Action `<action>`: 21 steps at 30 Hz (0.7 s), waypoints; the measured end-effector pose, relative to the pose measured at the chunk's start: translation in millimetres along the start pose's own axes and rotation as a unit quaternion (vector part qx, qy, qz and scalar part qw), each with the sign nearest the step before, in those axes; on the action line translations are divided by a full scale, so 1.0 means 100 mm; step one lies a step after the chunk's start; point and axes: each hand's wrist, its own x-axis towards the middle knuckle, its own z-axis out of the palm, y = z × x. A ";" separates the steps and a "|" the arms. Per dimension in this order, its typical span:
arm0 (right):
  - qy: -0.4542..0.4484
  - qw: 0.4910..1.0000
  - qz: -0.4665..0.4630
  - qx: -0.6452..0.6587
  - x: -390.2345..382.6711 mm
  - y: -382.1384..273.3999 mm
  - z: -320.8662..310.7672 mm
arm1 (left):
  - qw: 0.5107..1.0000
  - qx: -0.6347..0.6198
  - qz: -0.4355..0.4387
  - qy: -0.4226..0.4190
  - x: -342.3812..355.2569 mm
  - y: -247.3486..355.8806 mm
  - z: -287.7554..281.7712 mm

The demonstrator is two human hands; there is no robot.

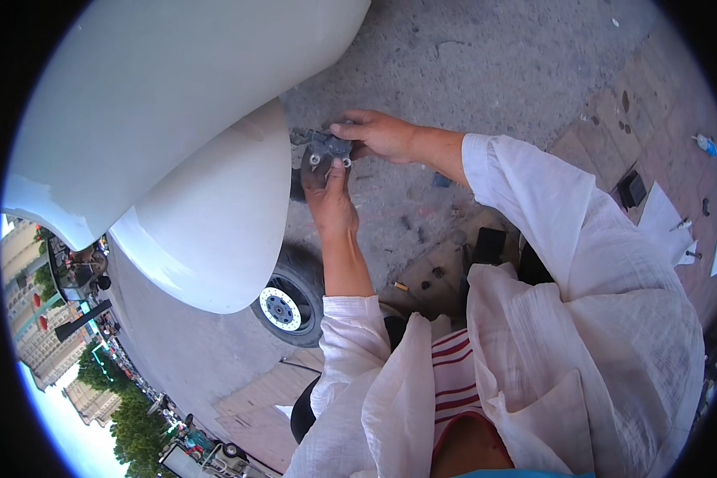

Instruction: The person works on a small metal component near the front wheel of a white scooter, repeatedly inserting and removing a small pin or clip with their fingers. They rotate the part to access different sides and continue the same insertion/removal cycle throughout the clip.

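Note:
Both my hands are raised close together in front of a white vehicle body, holding a small dark grey metal brake caliper [331,146] with shiny round ends. My left hand [331,203] grips it from below, thumb pressed on its near face. From the right, my right hand [378,135] pinches the upper right end between thumb and fingers. Dark grime covers the left fingertips. Left of the caliper is the curved edge of the white fender [215,223]. Beyond the caliper, a dark part beside the fender is partly hidden by my left hand.
Below the fender is a black tyre [304,279] with a pale slotted brake disc [280,309] at its hub. A larger white body panel [191,80] overhangs the upper left. Small dark parts, a black box [632,190], white sheets [666,223] and a bottle [705,145] lie on the pavement.

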 end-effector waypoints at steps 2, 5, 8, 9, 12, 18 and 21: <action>-0.004 1.000 0.017 0.016 0.01 0.00 0.02 | 1.000 0.023 0.012 0.003 -0.02 0.00 -0.09; -0.021 0.997 0.056 0.039 0.02 0.01 -0.01 | 0.998 -0.061 -0.020 0.013 -0.07 0.03 -0.26; -0.033 0.992 0.090 0.086 0.03 0.06 -0.03 | 0.999 -0.001 0.043 0.012 -0.05 0.01 -0.25; -0.035 0.989 0.099 0.106 0.04 0.08 -0.04 | 0.998 -0.022 0.046 0.021 -0.05 -0.01 -0.22; -0.074 0.968 0.166 0.175 0.02 0.18 0.06 | 0.996 -0.076 0.034 0.030 -0.08 0.00 -0.16; -0.092 0.929 0.209 0.292 -0.05 0.32 0.18 | 0.997 -0.071 0.009 0.024 -0.11 -0.03 -0.18; -0.082 0.937 0.197 0.275 -0.12 0.26 0.28 | 0.998 -0.058 0.020 0.028 -0.10 0.01 -0.19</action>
